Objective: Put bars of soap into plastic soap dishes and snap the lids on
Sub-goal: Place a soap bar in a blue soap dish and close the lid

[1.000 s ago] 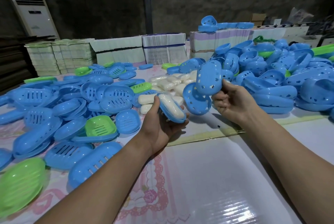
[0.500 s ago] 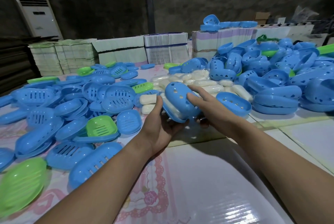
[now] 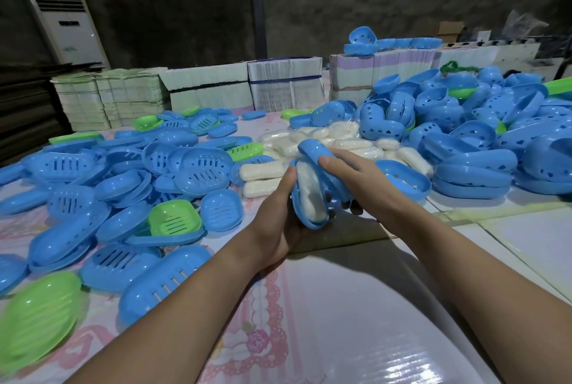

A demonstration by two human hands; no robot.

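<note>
Right hand fingertips hidden behind lid

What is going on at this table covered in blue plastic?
A person is assembling soap dishes. The left hand holds a blue plastic soap dish base with a white bar of soap in it, tilted on edge. The right hand grips a blue perforated plastic lid and presses it over the base; it is not fully closed. Loose wrapped white soap bars lie just beyond, between a pile of slotted blue bases and a heap of blue lids.

Dim bkgd, glare on table bottom right, wide-angle warp, blurry edges.
</note>
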